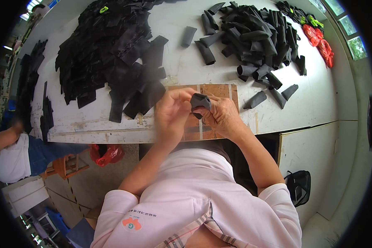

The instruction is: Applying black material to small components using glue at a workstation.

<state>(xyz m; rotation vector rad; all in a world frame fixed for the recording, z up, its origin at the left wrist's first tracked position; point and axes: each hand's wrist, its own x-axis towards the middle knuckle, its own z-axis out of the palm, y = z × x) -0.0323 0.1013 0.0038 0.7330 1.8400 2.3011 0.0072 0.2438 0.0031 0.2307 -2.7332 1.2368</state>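
Your worktop (pixel 72 120) carries flat black pieces (pixel 105 53) at left, then comes your blurred left hand (pixel 171 112), its grip impossible to tell, beside the black tube (pixel 201 100) your right hand (pixel 224 115) pinches above the brown board (pixel 191 133), with loose tubes (pixel 255 36) piled at right.

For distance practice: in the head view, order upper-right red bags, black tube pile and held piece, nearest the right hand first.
1. Held piece, at the right hand.
2. Black tube pile, upper right.
3. Red bags, farther right.
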